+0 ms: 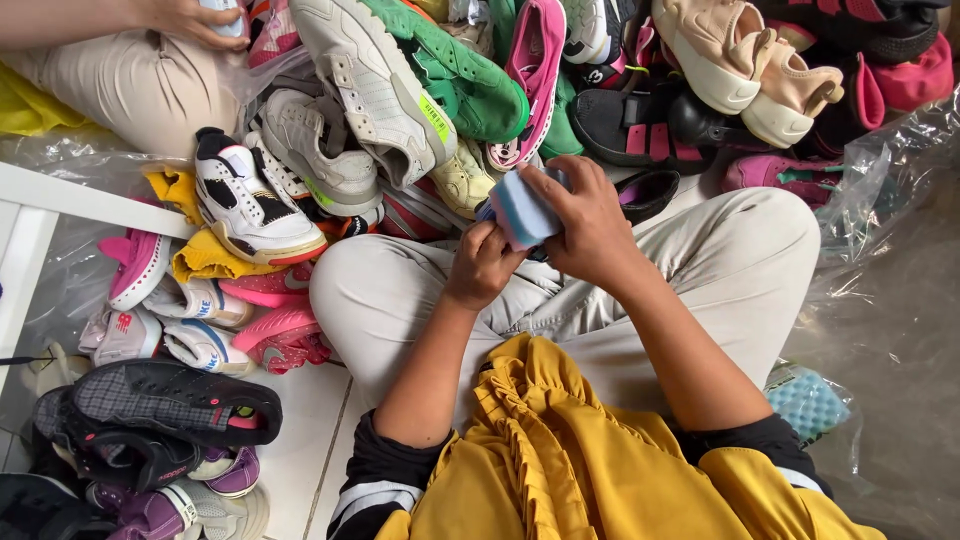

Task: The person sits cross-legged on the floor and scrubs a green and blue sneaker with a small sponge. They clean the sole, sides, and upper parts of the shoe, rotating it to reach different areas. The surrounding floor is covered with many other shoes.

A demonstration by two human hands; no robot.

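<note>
Both bare forearms reach forward from the body and angle inward, so the hands meet just above the lap. The left hand (482, 264) sits lower with its fingers curled shut, while the right hand (590, 222) arches over from above, fingers bent in a grip, knuckles up.

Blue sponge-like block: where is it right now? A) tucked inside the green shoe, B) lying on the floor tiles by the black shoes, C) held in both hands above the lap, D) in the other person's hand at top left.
C: the blue sponge-like block sits between the left hand and the right hand, over the lap in beige trousers.
</note>
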